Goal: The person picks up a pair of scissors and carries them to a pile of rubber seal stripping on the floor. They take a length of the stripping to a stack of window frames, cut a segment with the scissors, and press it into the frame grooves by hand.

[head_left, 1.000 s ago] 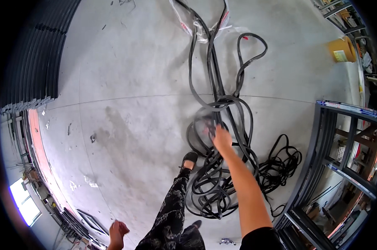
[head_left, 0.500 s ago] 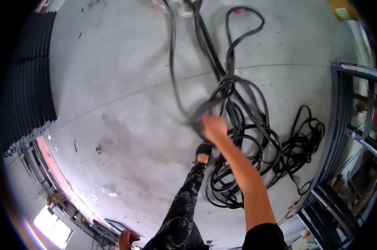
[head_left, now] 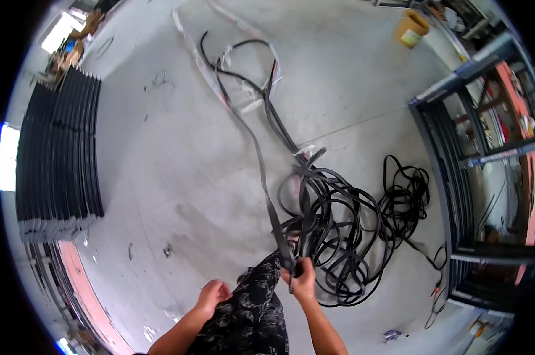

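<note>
My right hand (head_left: pixel 302 278) is closed around a long flat black rubber strip (head_left: pixel 261 163) in front of my legs. From that hand the strip runs up and away to the far end of the floor. Beside the hand lies a tangled heap of black rubber strip (head_left: pixel 353 260), looped over itself. My left hand (head_left: pixel 214 296) hangs by my patterned trousers, fingers loosely curled and apart from the strip, with nothing seen in it.
A smaller black tangle (head_left: pixel 405 192) lies to the right, near dark metal frames (head_left: pixel 439 183). Stacked black profiles (head_left: pixel 60 160) stand at the left. Clear plastic wrapping (head_left: pixel 190 44) stretches across the far floor. A yellow-brown bucket (head_left: pixel 412 28) is at the far right.
My right hand has drawn back toward my body with the strip, which now stretches out ahead. My left hand has come further into view. The head view has shifted, showing more far floor.
</note>
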`<action>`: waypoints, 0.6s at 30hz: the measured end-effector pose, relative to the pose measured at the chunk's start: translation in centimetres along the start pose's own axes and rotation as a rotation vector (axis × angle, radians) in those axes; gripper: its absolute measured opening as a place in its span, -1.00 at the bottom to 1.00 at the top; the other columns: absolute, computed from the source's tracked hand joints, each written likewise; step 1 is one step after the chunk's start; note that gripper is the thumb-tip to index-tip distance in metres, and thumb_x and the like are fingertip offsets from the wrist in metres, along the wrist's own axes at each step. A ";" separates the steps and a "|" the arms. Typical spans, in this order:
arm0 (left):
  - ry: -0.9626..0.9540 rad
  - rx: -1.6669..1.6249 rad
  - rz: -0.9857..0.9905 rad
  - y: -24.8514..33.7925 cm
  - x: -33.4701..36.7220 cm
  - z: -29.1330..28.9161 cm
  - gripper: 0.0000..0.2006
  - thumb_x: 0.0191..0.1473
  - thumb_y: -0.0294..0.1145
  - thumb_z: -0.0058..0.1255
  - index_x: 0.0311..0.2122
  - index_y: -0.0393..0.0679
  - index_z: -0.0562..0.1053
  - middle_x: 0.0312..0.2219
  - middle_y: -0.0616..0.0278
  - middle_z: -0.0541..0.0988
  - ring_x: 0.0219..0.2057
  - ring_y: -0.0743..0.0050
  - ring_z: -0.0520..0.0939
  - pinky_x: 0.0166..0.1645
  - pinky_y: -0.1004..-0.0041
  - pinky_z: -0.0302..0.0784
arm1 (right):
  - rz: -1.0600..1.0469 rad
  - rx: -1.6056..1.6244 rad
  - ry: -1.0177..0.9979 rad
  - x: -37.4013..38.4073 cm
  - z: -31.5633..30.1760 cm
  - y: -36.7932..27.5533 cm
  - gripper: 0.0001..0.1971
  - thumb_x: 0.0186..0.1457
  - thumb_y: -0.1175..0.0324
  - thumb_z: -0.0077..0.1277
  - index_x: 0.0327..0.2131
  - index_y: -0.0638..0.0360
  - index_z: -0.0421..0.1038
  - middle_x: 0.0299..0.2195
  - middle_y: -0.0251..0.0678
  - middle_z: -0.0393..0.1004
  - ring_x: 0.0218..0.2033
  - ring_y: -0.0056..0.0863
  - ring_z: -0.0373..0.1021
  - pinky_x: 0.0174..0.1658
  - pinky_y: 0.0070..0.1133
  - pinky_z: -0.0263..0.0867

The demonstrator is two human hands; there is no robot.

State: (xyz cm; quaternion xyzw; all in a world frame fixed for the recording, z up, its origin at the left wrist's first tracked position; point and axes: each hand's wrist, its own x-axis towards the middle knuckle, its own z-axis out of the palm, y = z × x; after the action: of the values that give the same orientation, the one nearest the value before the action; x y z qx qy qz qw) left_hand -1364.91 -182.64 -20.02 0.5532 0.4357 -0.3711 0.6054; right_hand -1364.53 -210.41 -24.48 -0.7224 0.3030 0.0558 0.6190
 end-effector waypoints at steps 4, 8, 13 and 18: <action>-0.467 -0.100 -0.099 4.0 -3.4 2.4 -0.59 0.19 0.01 -0.23 -0.30 -0.19 0.42 -0.32 0.14 0.54 -0.16 0.22 0.54 -0.04 0.29 0.42 | -0.098 0.101 0.087 -13.9 -6.8 -13.7 -0.52 -0.36 0.34 0.35 -0.43 0.16 0.19 -0.53 -0.49 0.23 -0.49 -0.69 0.16 -0.44 -0.68 0.10; -0.819 -0.294 -0.230 8.7 -12.5 10.4 -0.33 0.10 0.21 -0.25 -0.06 -0.33 0.28 -0.05 -0.11 0.43 -0.01 -0.05 0.45 0.08 0.03 0.34 | -0.236 0.122 0.104 -29.5 -11.9 -23.2 -0.51 -0.59 0.40 0.28 -0.44 0.20 0.27 -0.49 -0.42 0.28 -0.45 -0.59 0.21 -0.34 -0.65 0.13; -0.863 -0.668 -0.266 9.4 -14.5 15.3 -0.20 0.11 0.30 -0.51 -0.07 -0.42 0.32 -0.13 -0.07 0.49 -0.10 0.06 0.51 0.06 0.16 0.39 | -0.260 0.198 0.272 -43.3 -14.6 -23.6 -0.56 -0.40 0.28 0.28 -0.38 0.17 0.33 -0.47 -0.43 0.32 -0.49 -0.59 0.21 -0.40 -0.54 0.18; -0.748 -0.661 -0.361 9.3 -15.7 14.1 -0.36 0.15 0.19 -0.41 -0.36 -0.37 0.32 -0.36 -0.01 0.50 -0.32 0.05 0.53 -0.13 0.13 0.48 | -0.278 -0.018 0.602 -53.1 -15.6 -18.5 -0.54 -0.12 0.11 0.21 -0.31 0.23 0.25 -0.42 -0.25 0.38 -0.44 -0.39 0.36 -0.47 -0.59 0.29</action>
State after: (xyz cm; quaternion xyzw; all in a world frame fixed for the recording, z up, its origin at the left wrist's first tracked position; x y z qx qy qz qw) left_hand -1360.05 -196.11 -1.91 0.0791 0.3718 -0.4843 0.7880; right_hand -1402.80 -204.38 19.18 -0.7463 0.3704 -0.2423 0.4971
